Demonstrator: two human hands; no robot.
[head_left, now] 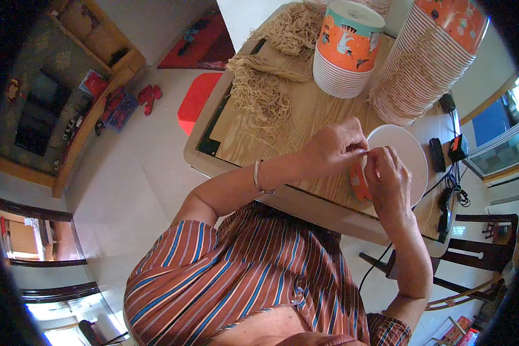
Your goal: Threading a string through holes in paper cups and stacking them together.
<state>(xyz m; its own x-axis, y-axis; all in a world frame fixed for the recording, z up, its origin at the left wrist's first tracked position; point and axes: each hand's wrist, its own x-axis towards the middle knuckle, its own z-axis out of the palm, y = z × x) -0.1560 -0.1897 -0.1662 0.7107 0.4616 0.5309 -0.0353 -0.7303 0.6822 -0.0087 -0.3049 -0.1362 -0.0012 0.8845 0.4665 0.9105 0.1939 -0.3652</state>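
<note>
My left hand (341,144) and my right hand (389,176) meet fingertip to fingertip above the near right part of the table. Both are closed in a pinch. Whatever lies between the fingertips is too small to make out. Right beneath and behind them is a paper tub (409,153) with a white inside and an orange printed outer wall, partly covered by my right hand. Loose hanks of tan string (265,101) lie on the wooden tabletop (297,135), beyond my left forearm.
A stack of printed orange paper tubs (349,49) stands at the far side. To its right leans a taller stack (435,63) with string draped over it. Black adapters (457,147) and cables lie at the table's right edge. A red stool (197,104) stands left, a dark wooden chair (481,248) right.
</note>
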